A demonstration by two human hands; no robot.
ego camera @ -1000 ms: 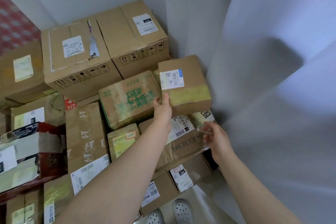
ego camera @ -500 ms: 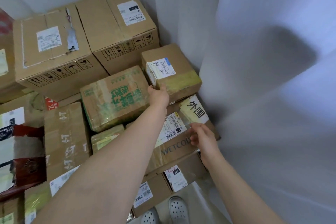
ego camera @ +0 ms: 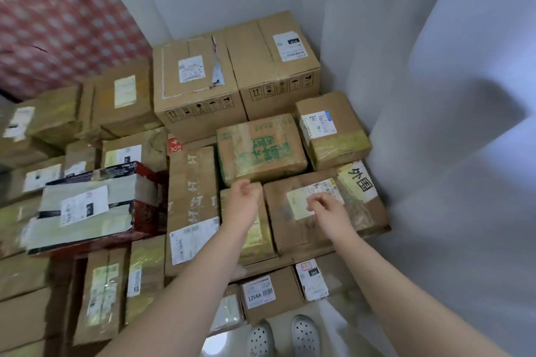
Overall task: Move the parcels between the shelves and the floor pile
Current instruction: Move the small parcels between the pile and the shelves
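A red patterned cloth hangs above white clogs.

Above the pile the air is open; the left hand and right hand hang there, holding nothing. Sideways there is little room: the boxes sit edge to edge. The wall closes the right side, just beside the flat box and the taped box. Tall boxes block the back. A red box juts out on the left. Bare floor shows only by the shoes.
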